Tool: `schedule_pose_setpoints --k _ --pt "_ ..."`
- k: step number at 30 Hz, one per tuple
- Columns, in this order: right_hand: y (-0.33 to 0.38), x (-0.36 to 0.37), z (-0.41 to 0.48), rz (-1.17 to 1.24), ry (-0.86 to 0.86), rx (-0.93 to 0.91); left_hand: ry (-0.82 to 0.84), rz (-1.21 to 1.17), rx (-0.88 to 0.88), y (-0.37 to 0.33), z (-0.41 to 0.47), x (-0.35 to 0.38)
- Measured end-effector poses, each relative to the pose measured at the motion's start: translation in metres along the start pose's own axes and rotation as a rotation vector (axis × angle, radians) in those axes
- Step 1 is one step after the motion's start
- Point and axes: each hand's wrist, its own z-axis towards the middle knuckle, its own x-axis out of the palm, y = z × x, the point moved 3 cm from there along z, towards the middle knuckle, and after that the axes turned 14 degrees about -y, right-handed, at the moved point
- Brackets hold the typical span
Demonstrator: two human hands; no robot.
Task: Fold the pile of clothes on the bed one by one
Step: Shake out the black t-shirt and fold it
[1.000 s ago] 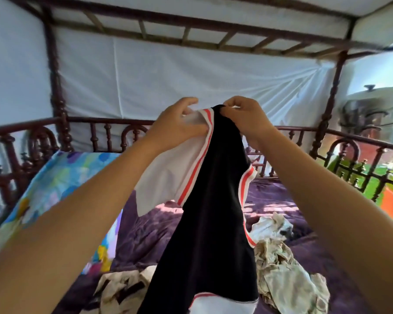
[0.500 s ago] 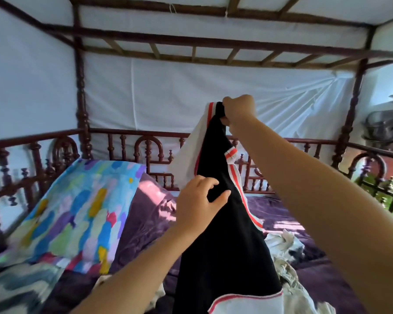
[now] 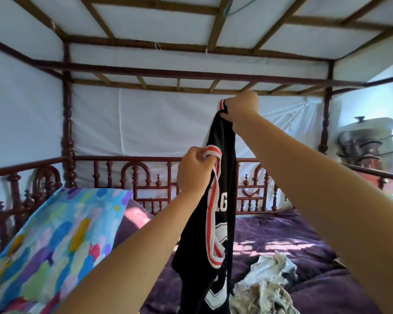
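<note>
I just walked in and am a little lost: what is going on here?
A person holds a black jersey up in the air. The right hand grips its top high up; the left hand pinches a striped trim band lower down. The jersey hangs unfolded, and crumpled clothes lie on the purple bedspread below.

Only one camera was used, worn on the person's head. It looked forward and a bit up, across the bed (image 3: 281,234) to the far rail (image 3: 132,158). The held shirt (image 3: 228,182) hung close in front.
</note>
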Motion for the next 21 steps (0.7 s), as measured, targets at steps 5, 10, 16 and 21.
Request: schedule_pose_setpoints --k 5,10,16,21 --pt "-0.017 -0.028 0.01 -0.213 0.102 -0.019 0.122 -0.104 -0.075 -0.003 0.012 -0.004" --pt "-0.036 -0.052 0.01 -0.331 0.182 0.033 0.258 -0.252 -0.329 -0.005 0.041 -0.018" --pt "-0.047 -0.03 -0.031 -0.48 0.602 -0.15 0.423 -0.273 -0.409 -0.019 0.05 -0.022" --pt "-0.072 -0.023 -0.052 -0.439 0.786 -0.086 0.463 -0.216 -0.404 -0.008 0.049 -0.032"
